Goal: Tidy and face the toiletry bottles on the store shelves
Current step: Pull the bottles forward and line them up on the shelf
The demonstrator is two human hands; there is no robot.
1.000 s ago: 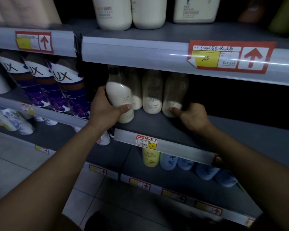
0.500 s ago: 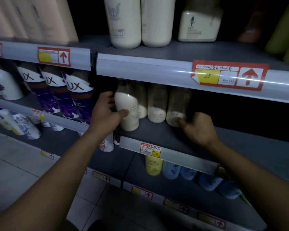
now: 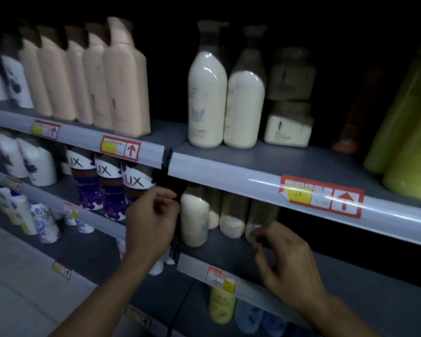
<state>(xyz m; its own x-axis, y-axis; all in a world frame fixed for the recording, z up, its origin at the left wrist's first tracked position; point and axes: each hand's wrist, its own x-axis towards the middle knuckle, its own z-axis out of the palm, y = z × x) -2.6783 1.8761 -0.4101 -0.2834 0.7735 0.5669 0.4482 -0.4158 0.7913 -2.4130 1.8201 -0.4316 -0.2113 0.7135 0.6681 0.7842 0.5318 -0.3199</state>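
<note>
Several cream bottles stand in a row on the middle shelf [image 3: 229,251], under the price rail. The leftmost cream bottle [image 3: 195,215] stands upright at the front. My left hand [image 3: 151,222] is just left of it, fingers loosely curled and holding nothing. My right hand [image 3: 284,259] hovers in front of the rightmost cream bottle [image 3: 260,212]. Its fingers are spread and blurred near the bottle's base, not gripping. Another cream bottle [image 3: 231,215] stands between those two. Their tops are hidden behind the rail.
On the upper shelf stand two tall cream bottles [image 3: 206,103], stacked square bottles [image 3: 288,127], pink bottles [image 3: 124,81] and green bottles [image 3: 408,142]. LUX bottles [image 3: 110,186] stand to the left. A yellow bottle [image 3: 221,305] and blue bottles [image 3: 248,317] stand below.
My left hand has let go of the leftmost cream bottle and drawn back to its left. My right hand has pulled back from the rightmost bottle. The view has tilted upward.
</note>
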